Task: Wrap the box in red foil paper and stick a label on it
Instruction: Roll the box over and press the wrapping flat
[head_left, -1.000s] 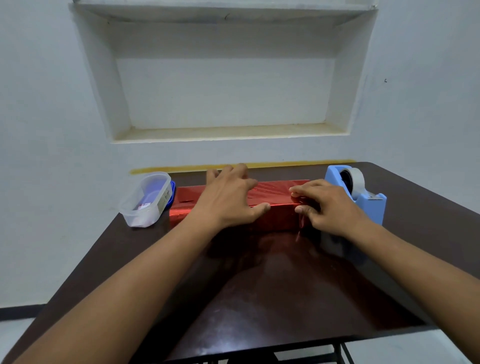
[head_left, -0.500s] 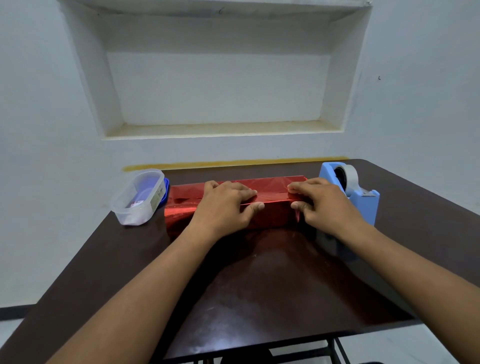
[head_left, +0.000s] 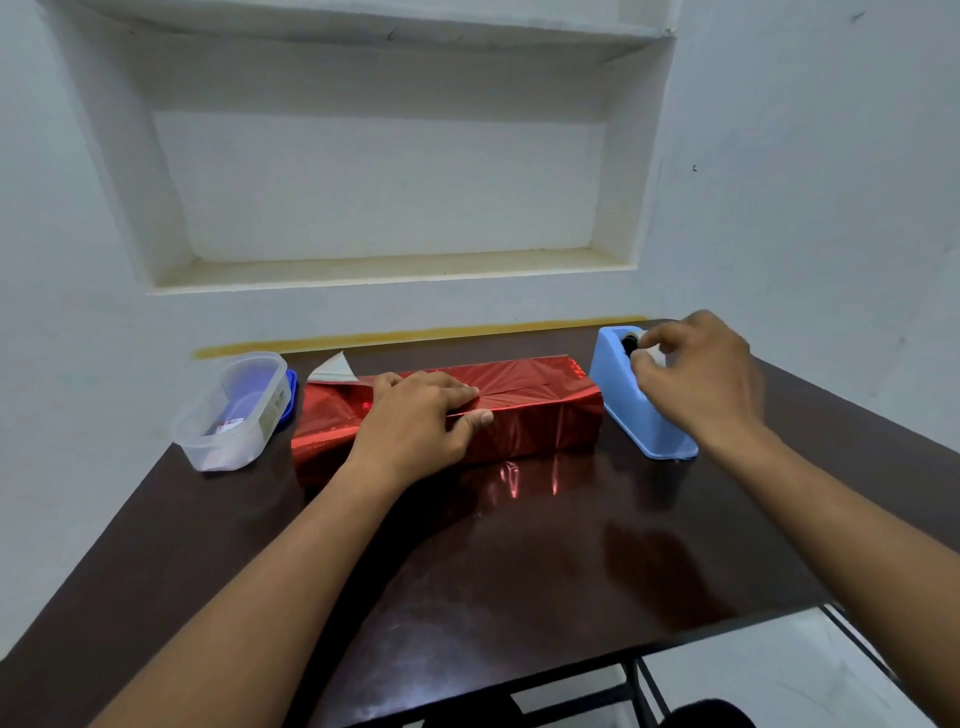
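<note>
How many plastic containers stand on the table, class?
1: the clear plastic container stands at the table's far left, beside the left end of the red foil-wrapped box. A blue lid shows behind it; nothing else of that kind is visible.

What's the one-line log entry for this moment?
stage: taping seam | left hand: pressing foil on box | right hand: at tape dispenser, fingers curled | label: not seen

a plain home room: whitewashed walls, a built-in wall niche (head_left: 384, 187), dark table (head_left: 519, 561).
</note>
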